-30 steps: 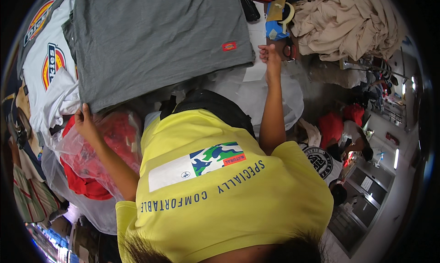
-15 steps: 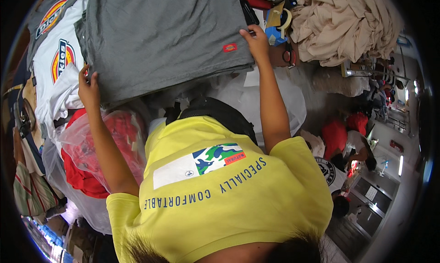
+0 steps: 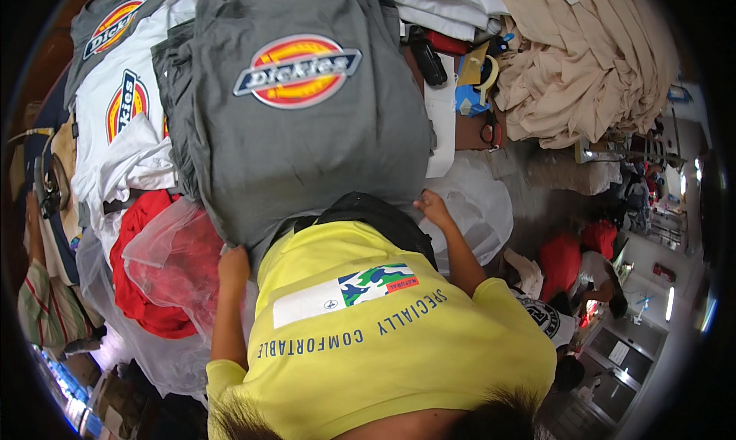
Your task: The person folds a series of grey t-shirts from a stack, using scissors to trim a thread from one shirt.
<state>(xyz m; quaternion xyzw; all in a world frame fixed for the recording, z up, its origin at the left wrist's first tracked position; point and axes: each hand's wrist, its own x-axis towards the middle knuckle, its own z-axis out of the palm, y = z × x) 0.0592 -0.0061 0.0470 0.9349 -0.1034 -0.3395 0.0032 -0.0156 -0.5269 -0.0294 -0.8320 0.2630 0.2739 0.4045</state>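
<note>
A grey T-shirt (image 3: 307,149) with a large red, yellow and blue oval print lies face up on a stack of grey garments, its near edge hanging toward my waist. My left hand (image 3: 234,265) is closed at the near left corner of that shirt, its fingertips partly hidden. At the near right corner, my right hand (image 3: 435,208) has thumb and fingers pinched on the cloth. Left of the stack lie white T-shirts (image 3: 103,95) with a similar print, one of them crumpled.
Clear plastic bags with red cloth (image 3: 146,302) sit at my left. Beyond my right hand are scissors (image 3: 491,130), a tape roll (image 3: 489,73), a black case (image 3: 428,63) and a heap of beige fabric (image 3: 583,64). A person's striped sleeve (image 3: 47,306) shows far left.
Both hands have come back toward my body. The grey cloth's near edge has moved closer to my waist, and the large print now shows where plain cloth with a small red label was.
</note>
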